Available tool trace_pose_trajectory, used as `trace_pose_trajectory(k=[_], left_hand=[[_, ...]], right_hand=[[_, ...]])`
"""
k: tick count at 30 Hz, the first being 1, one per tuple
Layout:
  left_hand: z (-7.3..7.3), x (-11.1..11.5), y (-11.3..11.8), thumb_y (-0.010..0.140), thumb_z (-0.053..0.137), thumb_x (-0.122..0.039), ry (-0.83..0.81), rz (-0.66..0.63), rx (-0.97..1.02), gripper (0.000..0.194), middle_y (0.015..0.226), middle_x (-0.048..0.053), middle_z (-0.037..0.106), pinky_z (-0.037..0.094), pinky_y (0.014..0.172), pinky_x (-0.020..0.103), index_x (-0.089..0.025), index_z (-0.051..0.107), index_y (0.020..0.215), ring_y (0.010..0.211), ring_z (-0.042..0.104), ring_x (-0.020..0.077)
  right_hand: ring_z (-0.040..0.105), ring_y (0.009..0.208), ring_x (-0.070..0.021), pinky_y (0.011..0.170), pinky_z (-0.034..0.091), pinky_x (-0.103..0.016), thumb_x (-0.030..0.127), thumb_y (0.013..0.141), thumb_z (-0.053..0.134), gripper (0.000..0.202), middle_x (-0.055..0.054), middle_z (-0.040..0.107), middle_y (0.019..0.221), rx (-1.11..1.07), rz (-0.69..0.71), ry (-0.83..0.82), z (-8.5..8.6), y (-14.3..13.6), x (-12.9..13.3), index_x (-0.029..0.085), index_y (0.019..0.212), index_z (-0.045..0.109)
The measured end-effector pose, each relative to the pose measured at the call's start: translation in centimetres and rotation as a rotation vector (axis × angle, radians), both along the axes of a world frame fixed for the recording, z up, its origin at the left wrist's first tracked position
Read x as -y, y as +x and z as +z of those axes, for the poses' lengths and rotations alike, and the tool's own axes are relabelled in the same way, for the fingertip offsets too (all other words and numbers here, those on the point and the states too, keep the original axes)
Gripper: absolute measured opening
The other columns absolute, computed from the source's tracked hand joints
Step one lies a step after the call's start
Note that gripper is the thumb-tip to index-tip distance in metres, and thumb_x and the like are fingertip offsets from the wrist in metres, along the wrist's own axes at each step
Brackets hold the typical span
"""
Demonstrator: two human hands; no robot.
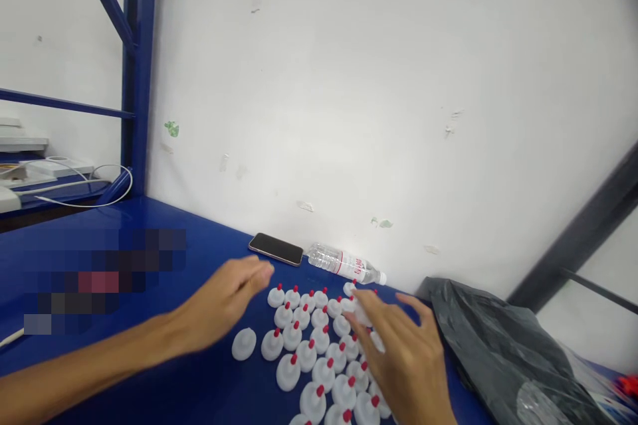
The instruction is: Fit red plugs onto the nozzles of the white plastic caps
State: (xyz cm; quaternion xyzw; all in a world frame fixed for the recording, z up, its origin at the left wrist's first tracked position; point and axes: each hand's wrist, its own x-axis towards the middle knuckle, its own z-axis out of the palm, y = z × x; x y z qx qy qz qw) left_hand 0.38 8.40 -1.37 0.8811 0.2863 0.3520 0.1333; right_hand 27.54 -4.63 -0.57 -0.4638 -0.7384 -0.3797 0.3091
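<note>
Many white round, dish-like pieces with red tips (pixel 313 401) stand in a loose group on the blue table (pixel 199 385). Over the right side of this group is my right hand (pixel 403 352), thumb and index finger apart around white pieces; whether it touches one I cannot tell. My left hand (pixel 232 295) is raised left of the group, its fingers closed together with the thumb against them. Anything inside it is hidden. Just below it lies a single white round piece (pixel 244 344) with no red tip showing.
A black phone (pixel 276 249) and a clear plastic bottle (pixel 343 262) lie along the white wall. A dark plastic bag (pixel 498 345) rests at the right. Blue frame posts (pixel 142 66) stand at the left, near white cables (pixel 114 179). A patch at left is pixelated.
</note>
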Motion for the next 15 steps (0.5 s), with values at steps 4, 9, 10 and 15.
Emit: trace_pose_trajectory(k=[4,9,10,15], left_hand=[[0.6,-3.2,-1.0,0.111,0.033,-0.039,0.019,0.11,-0.128,0.042,0.075,0.003,0.061,0.036,0.07,0.035,-0.023,0.049,0.075,0.08,0.054,0.0229],[-1.2,-3.5,-0.9,0.103,0.048,-0.025,0.041,0.085,-0.32,0.025,0.089,0.007,0.07,0.04,0.071,0.035,-0.022,0.065,0.085,0.091,0.059,0.0271],[-1.4,-3.4,-0.9,0.102,0.049,-0.023,0.045,0.084,-0.343,0.024,0.091,0.008,0.07,0.04,0.07,0.035,-0.022,0.066,0.086,0.092,0.06,0.0273],[-1.8,-3.4,-0.9,0.101,0.05,-0.019,0.054,0.075,-0.403,0.022,0.093,0.008,0.071,0.042,0.069,0.034,-0.022,0.069,0.091,0.091,0.063,0.0263]], right_hand=[[0.08,0.096,-0.0259,0.099,0.057,-0.046,0.036,0.109,0.062,0.021,-0.006,0.083,0.112,-0.289,0.01,-0.089,-0.5,-0.2,0.0,0.027,0.127,0.065],[0.078,0.108,-0.0259,0.109,0.058,-0.047,0.035,0.104,0.066,0.008,-0.003,0.08,0.12,-0.368,0.177,-0.32,-2.5,-3.9,0.2,0.03,0.109,0.068],[0.077,0.109,-0.0258,0.105,0.06,-0.045,0.034,0.102,0.067,0.006,-0.003,0.079,0.12,-0.386,0.195,-0.344,-2.8,-4.4,0.3,0.03,0.106,0.07],[0.076,0.096,-0.0233,0.083,0.065,-0.034,0.025,0.093,0.075,0.012,-0.004,0.075,0.104,-0.439,0.26,-0.441,-3.0,-4.9,0.3,0.032,0.103,0.076]])
